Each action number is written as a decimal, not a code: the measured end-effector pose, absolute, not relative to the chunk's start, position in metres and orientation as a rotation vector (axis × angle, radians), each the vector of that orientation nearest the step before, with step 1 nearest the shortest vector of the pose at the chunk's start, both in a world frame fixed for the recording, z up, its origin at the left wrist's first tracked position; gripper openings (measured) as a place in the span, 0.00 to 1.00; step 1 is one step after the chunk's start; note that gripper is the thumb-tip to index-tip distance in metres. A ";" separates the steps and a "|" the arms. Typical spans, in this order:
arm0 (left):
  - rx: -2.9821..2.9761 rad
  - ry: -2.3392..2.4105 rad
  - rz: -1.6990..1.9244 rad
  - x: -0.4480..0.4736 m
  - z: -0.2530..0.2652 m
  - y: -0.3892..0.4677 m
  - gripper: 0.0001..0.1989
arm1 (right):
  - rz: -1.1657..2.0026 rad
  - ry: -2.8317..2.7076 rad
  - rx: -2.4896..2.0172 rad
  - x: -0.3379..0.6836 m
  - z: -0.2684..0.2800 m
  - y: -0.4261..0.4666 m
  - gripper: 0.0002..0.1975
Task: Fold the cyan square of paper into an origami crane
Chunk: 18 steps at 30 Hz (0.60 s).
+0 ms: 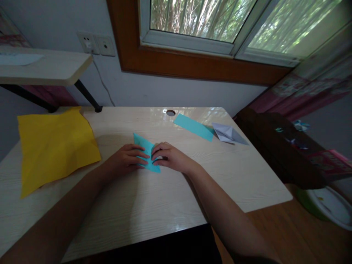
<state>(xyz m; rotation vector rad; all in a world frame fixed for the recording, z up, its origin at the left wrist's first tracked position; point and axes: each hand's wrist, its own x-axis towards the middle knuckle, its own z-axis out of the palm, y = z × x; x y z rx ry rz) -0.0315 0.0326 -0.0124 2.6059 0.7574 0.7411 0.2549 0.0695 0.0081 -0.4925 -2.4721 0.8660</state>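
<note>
A folded piece of turquoise paper (pixel 150 167) lies on the table between my two hands, its pointed corners showing at the far left and near right. My left hand (pixel 128 157) rests on its left side, fingers stretched out and slightly apart over the sheet. On the right side, my right hand (pixel 169 157) has bent fingers and thumb closed at the paper's edge. Part of the paper is hidden beneath the fingers.
A large yellow sheet (pixel 59 146) lies at the left. Towards the back right are a turquoise paper strip (pixel 192 126) and a folded white paper boat shape (pixel 226 132). A raised shelf (pixel 55 75) stands back left; a cable hole (pixel 171 113) is at the rear edge.
</note>
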 end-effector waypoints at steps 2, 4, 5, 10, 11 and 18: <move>2.632 0.769 0.705 -0.029 -0.014 0.031 0.12 | 0.870 -2.469 -0.491 0.256 0.008 0.069 0.07; 2.623 0.810 0.699 -0.027 -0.014 0.030 0.13 | 0.870 -2.473 -0.481 0.258 0.008 0.070 0.08; 2.605 0.835 0.707 -0.026 -0.013 0.029 0.13 | 0.867 -2.477 -0.470 0.258 0.007 0.071 0.08; 2.399 1.053 0.730 -0.025 -0.006 0.026 0.11 | 0.853 -2.517 -0.406 0.260 0.005 0.077 0.06; 2.350 1.103 0.723 -0.025 -0.005 0.026 0.12 | 0.858 -2.523 -0.395 0.260 0.004 0.078 0.07; 2.180 1.321 0.703 -0.015 0.003 0.027 0.14 | 0.911 -2.505 -0.336 0.263 -0.003 0.083 0.09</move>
